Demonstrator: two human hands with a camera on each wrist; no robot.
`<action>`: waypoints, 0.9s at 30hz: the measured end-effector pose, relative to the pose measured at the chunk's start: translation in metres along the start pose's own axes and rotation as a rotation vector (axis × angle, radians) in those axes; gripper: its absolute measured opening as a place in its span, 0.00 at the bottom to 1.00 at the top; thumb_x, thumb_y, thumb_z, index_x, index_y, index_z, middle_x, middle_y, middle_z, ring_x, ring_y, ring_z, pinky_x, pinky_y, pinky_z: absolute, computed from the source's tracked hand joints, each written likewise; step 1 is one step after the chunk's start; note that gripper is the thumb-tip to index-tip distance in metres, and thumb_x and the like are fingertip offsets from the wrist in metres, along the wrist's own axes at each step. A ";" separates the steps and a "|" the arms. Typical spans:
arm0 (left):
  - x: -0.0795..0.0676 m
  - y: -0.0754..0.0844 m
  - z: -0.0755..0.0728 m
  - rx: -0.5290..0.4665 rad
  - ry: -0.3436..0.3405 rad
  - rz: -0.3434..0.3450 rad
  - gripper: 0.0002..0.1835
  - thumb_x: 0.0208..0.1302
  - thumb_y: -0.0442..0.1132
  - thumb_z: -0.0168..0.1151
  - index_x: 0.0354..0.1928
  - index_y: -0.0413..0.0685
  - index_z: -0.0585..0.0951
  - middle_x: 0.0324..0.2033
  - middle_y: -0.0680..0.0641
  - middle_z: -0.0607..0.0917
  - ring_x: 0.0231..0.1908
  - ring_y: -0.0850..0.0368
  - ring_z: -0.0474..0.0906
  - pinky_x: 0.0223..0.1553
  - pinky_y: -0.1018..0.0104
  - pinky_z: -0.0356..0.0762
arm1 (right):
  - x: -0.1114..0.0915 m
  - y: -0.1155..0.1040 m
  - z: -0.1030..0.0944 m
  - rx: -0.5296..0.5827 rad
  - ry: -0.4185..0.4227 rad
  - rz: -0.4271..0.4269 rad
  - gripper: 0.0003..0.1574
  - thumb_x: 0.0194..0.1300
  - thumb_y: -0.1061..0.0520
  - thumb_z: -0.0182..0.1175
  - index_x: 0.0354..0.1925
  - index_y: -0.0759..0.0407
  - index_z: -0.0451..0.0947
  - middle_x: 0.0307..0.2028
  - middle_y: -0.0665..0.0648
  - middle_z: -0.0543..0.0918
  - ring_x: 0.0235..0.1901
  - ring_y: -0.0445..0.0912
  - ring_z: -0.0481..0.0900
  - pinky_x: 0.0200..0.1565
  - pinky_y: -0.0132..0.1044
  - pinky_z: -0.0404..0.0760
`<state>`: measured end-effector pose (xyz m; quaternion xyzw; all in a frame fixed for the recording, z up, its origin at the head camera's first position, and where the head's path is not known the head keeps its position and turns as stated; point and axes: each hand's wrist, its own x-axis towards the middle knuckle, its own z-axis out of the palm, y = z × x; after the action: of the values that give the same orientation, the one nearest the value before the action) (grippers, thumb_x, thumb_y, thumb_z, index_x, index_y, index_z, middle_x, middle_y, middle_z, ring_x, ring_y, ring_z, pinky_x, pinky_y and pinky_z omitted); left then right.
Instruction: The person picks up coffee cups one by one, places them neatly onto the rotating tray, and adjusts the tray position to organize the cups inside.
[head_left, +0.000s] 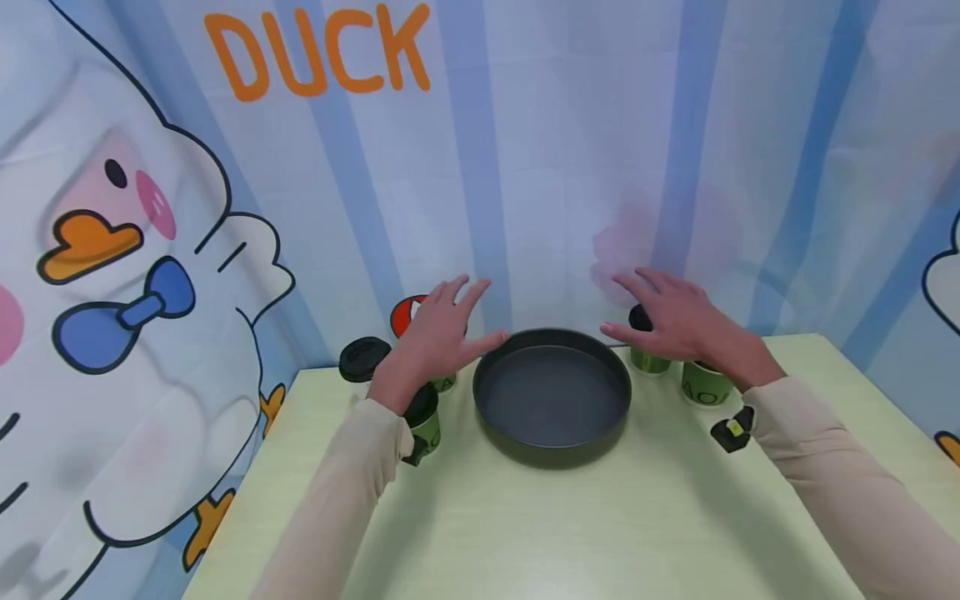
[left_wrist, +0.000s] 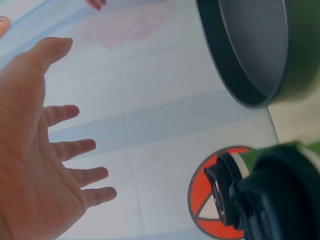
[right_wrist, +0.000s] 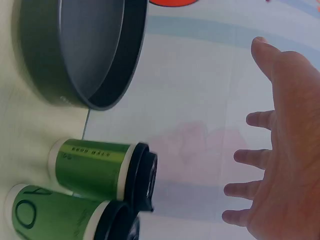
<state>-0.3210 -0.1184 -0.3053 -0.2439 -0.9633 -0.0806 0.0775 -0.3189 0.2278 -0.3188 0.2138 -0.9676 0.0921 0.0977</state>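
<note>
A round dark grey pan [head_left: 551, 392] with a low wall sits on the table, in the middle of the head view. My left hand [head_left: 435, 337] hovers above the pan's left side, fingers spread and holding nothing. On the other side my right hand [head_left: 675, 325] is raised too, its fingers apart and its palm bare. Below the right hand stand two green paper cups with black lids, the nearer one [right_wrist: 55, 212] beside the farther one [right_wrist: 95, 167]. Under the left hand and wrist are several lidded cups, one showing its black lid [head_left: 364, 358], another its green side [head_left: 427, 429].
The pale table [head_left: 540, 533] ends at a hanging cloth backdrop [head_left: 555, 167] right behind the pan and cups. A printed duck [head_left: 127, 292] covers the cloth at left. A small dark device [head_left: 732, 429] is worn at the right wrist.
</note>
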 end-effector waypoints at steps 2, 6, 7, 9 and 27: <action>-0.005 0.002 0.003 -0.086 0.038 0.024 0.43 0.63 0.71 0.44 0.75 0.61 0.52 0.73 0.44 0.52 0.70 0.45 0.51 0.66 0.45 0.57 | -0.008 0.008 0.001 0.023 0.005 0.024 0.54 0.61 0.23 0.48 0.75 0.46 0.48 0.72 0.65 0.52 0.69 0.65 0.50 0.60 0.68 0.53; -0.016 0.008 0.013 -0.284 0.096 0.055 0.40 0.64 0.68 0.48 0.73 0.59 0.58 0.71 0.45 0.55 0.69 0.47 0.55 0.63 0.45 0.63 | -0.024 0.026 0.006 0.071 0.037 0.065 0.54 0.61 0.26 0.51 0.74 0.51 0.51 0.71 0.67 0.53 0.67 0.67 0.53 0.59 0.68 0.56; -0.018 0.010 0.016 -0.329 0.110 0.064 0.38 0.65 0.66 0.49 0.72 0.58 0.59 0.71 0.45 0.56 0.68 0.47 0.56 0.63 0.45 0.63 | -0.028 0.030 0.008 0.083 0.046 0.077 0.54 0.61 0.27 0.52 0.74 0.53 0.51 0.70 0.68 0.53 0.66 0.68 0.54 0.58 0.68 0.58; -0.023 0.011 0.025 -0.402 0.134 0.076 0.36 0.66 0.64 0.50 0.71 0.57 0.62 0.70 0.46 0.58 0.68 0.48 0.56 0.63 0.45 0.62 | -0.036 0.041 0.015 0.106 0.068 0.103 0.54 0.61 0.28 0.54 0.73 0.55 0.52 0.69 0.70 0.54 0.64 0.69 0.55 0.57 0.69 0.59; -0.041 0.015 0.138 -0.681 0.182 -0.230 0.37 0.67 0.51 0.56 0.72 0.46 0.57 0.72 0.40 0.52 0.70 0.42 0.51 0.65 0.44 0.56 | -0.075 0.097 0.091 0.427 0.271 0.314 0.58 0.58 0.38 0.65 0.72 0.63 0.49 0.60 0.77 0.60 0.56 0.70 0.60 0.47 0.67 0.64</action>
<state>-0.2938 -0.0974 -0.4456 -0.1377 -0.8915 -0.4263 0.0676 -0.3077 0.3240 -0.4373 0.0631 -0.9258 0.3351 0.1633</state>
